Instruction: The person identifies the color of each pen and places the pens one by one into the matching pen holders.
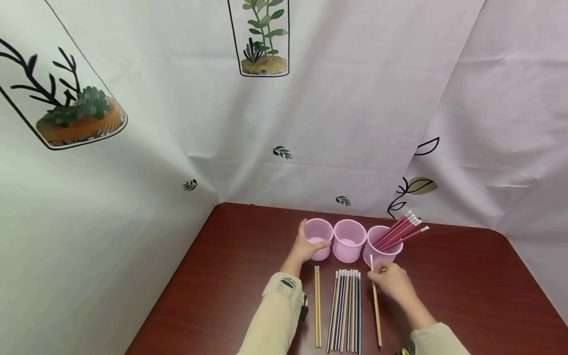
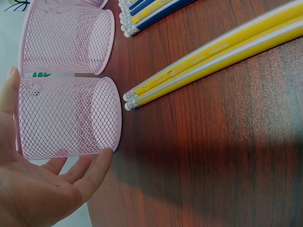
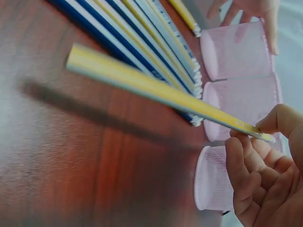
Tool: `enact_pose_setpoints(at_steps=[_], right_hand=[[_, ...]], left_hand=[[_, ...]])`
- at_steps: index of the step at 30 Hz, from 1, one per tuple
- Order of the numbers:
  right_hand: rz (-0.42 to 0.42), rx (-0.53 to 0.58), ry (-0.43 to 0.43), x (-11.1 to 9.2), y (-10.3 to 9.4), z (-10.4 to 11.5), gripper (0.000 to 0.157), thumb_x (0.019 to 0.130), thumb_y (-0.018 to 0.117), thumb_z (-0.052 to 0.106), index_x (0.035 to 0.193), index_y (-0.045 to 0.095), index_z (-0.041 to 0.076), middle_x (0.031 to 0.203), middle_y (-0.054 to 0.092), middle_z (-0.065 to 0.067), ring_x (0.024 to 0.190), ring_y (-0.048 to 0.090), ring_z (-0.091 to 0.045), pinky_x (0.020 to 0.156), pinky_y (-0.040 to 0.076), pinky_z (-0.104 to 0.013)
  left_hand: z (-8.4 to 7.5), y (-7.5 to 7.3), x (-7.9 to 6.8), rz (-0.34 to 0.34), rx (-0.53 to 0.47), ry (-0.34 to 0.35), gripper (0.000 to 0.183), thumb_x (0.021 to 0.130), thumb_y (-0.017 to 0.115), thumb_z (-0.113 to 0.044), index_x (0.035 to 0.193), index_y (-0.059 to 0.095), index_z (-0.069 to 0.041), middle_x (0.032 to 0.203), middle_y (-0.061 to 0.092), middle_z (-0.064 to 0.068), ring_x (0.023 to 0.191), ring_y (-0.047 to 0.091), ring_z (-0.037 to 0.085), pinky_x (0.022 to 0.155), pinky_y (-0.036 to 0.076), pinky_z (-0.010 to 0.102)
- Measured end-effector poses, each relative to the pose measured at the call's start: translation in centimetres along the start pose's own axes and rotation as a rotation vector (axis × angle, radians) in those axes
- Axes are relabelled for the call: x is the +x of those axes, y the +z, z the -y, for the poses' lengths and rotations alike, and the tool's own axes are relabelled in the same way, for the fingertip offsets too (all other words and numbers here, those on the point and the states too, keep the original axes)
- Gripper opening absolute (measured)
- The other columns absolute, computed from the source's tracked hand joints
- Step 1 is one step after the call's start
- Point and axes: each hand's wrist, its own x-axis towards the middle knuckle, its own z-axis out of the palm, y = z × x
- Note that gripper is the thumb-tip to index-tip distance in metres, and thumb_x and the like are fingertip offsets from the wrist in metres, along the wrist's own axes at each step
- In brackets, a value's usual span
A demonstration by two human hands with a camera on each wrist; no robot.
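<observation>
Three pink mesh pencil cups stand side by side toward the back of the table. My left hand (image 1: 305, 247) grips the left cup (image 2: 66, 118), thumb across its near side and fingers around its outer side. My right hand (image 1: 392, 282) pinches a yellow pencil (image 1: 377, 315) close to its eraser end. That pencil is raised over the table in the right wrist view, its shadow falling below it. Just behind the right hand is the right cup (image 1: 377, 257), holding several dark pink pencils (image 1: 398, 231) that lean right. The middle cup (image 1: 348, 252) has no pencils in it.
Two yellow pencils (image 1: 317, 308) lie parallel in front of the left cup. Beside them is a row of several blue and yellow pencils (image 1: 345, 310), erasers toward the cups. A patterned white cloth (image 1: 355, 123) hangs behind the dark red wooden table (image 1: 466, 281).
</observation>
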Motion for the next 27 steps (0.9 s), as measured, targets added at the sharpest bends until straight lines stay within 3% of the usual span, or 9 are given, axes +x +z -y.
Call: enact_pose_setpoints(at_steps=[7,16,27], right_hand=[[-0.001,0.069,0.002,0.5,-0.7,0.8,0.012,0.075,0.064,0.014,0.077,0.055,0.007,0.058,0.054,0.001,0.048,0.057,-0.017,0.05,0.041,-0.028],[-0.032,0.131,-0.001,1.0,-1.8,2.2,0.014,0.079,0.063,0.014,0.081,0.053,0.004,0.063,0.056,-0.002,0.053,0.061,-0.022,0.052,0.043,-0.028],[-0.064,0.22,-0.003,1.6,-2.9,3.8,0.014,0.08,0.062,0.009,0.085,0.055,-0.001,0.063,0.058,-0.002,0.052,0.06,-0.017,0.051,0.049,-0.026]], left_hand=[[0.2,0.1,0.2,0.003,-0.016,0.007,0.101,0.067,0.083,-0.019,0.144,0.019,-0.008,0.135,0.036,0.031,0.12,0.041,0.044,0.1,0.033,0.053],[0.1,0.1,0.2,-0.006,-0.007,-0.022,0.099,0.067,0.083,-0.018,0.144,0.021,-0.012,0.135,0.036,0.03,0.119,0.041,0.044,0.099,0.034,0.053],[0.1,0.1,0.2,-0.001,0.004,-0.045,0.1,0.068,0.083,-0.022,0.145,0.02,-0.013,0.137,0.035,0.028,0.121,0.04,0.042,0.099,0.033,0.053]])
